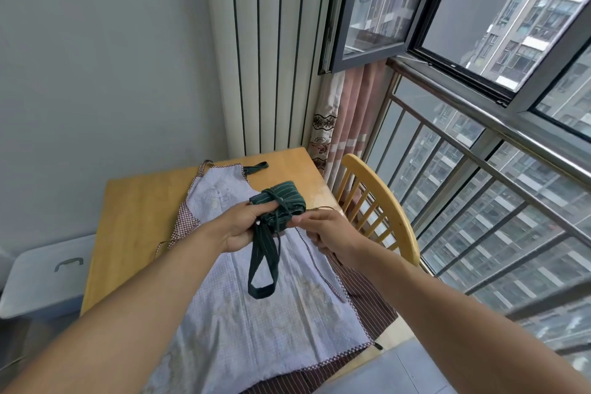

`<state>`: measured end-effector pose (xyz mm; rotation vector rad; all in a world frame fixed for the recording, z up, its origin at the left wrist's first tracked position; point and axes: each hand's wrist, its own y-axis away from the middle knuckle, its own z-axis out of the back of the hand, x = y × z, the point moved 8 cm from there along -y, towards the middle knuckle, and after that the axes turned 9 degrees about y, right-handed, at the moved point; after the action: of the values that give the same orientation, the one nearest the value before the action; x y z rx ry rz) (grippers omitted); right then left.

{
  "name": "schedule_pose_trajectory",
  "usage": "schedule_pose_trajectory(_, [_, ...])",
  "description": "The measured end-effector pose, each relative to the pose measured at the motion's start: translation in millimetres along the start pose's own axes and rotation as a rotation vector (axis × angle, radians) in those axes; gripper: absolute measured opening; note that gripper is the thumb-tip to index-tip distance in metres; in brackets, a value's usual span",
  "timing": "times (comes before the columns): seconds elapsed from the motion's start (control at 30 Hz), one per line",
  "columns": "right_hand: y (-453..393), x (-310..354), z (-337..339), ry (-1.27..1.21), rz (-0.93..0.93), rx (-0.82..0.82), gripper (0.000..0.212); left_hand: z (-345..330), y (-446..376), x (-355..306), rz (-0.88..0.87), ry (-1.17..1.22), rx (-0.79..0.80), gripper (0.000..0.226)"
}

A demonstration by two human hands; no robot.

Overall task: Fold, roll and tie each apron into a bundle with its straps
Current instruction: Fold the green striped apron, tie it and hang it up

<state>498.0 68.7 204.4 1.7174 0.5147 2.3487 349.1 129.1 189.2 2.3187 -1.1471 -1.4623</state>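
The tabletop [137, 201] is covered mostly by a pale checked apron [249, 313] laid flat; its lower edge is cut off at 6 o'clock, and no writing can be read on it. Above its middle a green striped bundle [281, 201] is held. It is gripped by the left hand [243, 227] at 9 o'clock, while a strap end is pinched by the right hand [323, 233] at 3 o'clock. A strap loop [262, 269] hangs down at 6 o'clock.
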Motion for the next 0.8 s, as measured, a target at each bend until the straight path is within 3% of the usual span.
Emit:
schedule_pose_trajectory(0.1, [2.9,-14.8,0.0,-0.115,-0.078,-0.011,0.020,-11.4,-1.8,-1.4,-0.091,0.051,-0.003,0.028])
schedule_pose_trajectory(0.23, [3.6,-23.8,-5.7,-0.281,-0.151,0.059,0.038,-22.0,0.0,-2.7,-0.140,0.072,-0.058,0.025])
schedule_pose_trajectory(0.33, [7.9,-24.2,-11.6,-0.372,-0.178,0.128,0.026,-18.6,-1.3,-3.9,-0.136,0.014,-0.096,0.028])
schedule_pose_trajectory(0.43, [11.9,-28.2,-11.2,-0.397,-0.206,0.177,0.039,-13.4,-1.4,-2.6,-0.135,-0.012,-0.113,0.029])
schedule_pose_trajectory(0.6, [22.0,-23.7,-18.2,-0.317,-0.184,0.311,0.037,-15.4,0.8,3.4,-0.134,0.046,-0.125,0.029])
schedule_pose_trajectory(0.8, [12.8,-24.6,3.4,-0.397,-0.101,0.129,0.039,-23.2,5.0,11.2,-0.071,0.120,0.007,0.024])
